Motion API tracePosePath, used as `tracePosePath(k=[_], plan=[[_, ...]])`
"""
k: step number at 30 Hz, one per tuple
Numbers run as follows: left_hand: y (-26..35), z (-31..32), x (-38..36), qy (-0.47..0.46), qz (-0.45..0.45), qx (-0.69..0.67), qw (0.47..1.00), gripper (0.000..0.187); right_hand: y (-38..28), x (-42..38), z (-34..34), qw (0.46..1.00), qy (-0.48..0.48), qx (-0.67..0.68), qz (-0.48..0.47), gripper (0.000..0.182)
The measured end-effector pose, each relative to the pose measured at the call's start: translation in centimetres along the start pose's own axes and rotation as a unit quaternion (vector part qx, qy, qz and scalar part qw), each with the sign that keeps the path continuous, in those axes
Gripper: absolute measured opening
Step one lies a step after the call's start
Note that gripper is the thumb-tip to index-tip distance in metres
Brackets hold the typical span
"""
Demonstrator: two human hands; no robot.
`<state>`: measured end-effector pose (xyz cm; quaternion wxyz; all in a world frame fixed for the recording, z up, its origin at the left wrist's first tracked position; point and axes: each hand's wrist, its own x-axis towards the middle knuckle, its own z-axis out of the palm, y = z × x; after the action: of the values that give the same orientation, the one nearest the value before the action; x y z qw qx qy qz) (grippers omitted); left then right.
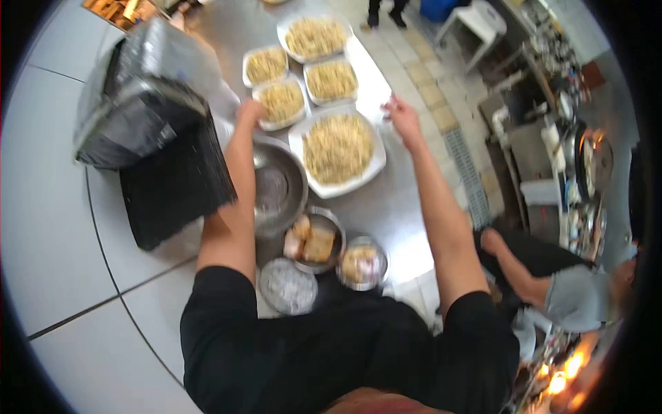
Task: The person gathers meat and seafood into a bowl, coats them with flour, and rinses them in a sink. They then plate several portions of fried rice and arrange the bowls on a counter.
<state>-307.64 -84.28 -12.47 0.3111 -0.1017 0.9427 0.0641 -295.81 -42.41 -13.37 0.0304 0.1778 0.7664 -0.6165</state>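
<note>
My left hand [252,112] is at the left rim of a small white plate [283,102] heaped with pale yellow, noodle-like food. Its fingertips overlap that rim, and I cannot tell whether they grip it. Above the steel table's right side, my right hand [403,123] reaches forward with fingers apart and nothing in them. Between my arms lies a large white plate [338,153] of the same food. Farther off are more filled plates: a small one [265,66], a square one [331,81] and a bigger one [314,38].
A wide metal bowl [279,186] stands beside my left forearm. Nearer me are bowls with pale yellow chunks [316,241], mixed food [362,263] and a clear, whitish content [288,286]. A plastic-wrapped black stack [158,131] sits left. At right, another person [579,297] is near flames [562,372].
</note>
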Motion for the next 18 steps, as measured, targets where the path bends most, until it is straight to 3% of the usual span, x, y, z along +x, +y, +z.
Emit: tracePosePath(k=[1, 2, 4, 7, 9, 12, 15, 18], plan=[[-0.3, 0.3, 0.7, -0.023, -0.059, -0.084, 0.994, 0.028, -0.1, -3.5, -1.2, 0.998, 0.029, 0.062, -0.005, 0.044], [0.7, -1.4, -2.4, 0.044, 0.037, 0.043, 0.997, 0.027, -2.2, -6.3, -2.9, 0.99, 0.062, 0.123, -0.02, 0.041], [1.7, -1.8, -4.2, 0.199, 0.051, 0.105, 0.973, 0.025, -3.8, -11.9, -6.0, 0.987, 0.099, 0.12, -0.039, 0.033], [3.9, -1.5, -11.4, 0.393, 0.157, -0.124, 0.898, 0.026, -1.0, -19.5, -11.1, 0.994, 0.09, 0.009, -0.059, 0.024], [6.5, -1.7, -17.6, 0.364, 0.219, -0.206, 0.882, 0.025, 0.7, -24.5, -13.6, 0.991, 0.118, -0.018, -0.055, 0.02], [10.3, 0.1, -25.6, 0.327, 0.298, -0.308, 0.842, 0.022, 2.5, -31.4, -16.8, 0.985, 0.128, 0.116, 0.009, 0.018], [14.0, 3.8, -34.4, 0.298, 0.381, -0.373, 0.792, 0.019, 2.0, -39.0, -19.8, 0.976, 0.169, 0.134, 0.035, 0.019], [16.9, 8.4, -41.1, 0.292, 0.533, -0.352, 0.712, 0.017, 2.0, -47.5, -22.5, 0.977, 0.21, 0.031, 0.016, 0.019]])
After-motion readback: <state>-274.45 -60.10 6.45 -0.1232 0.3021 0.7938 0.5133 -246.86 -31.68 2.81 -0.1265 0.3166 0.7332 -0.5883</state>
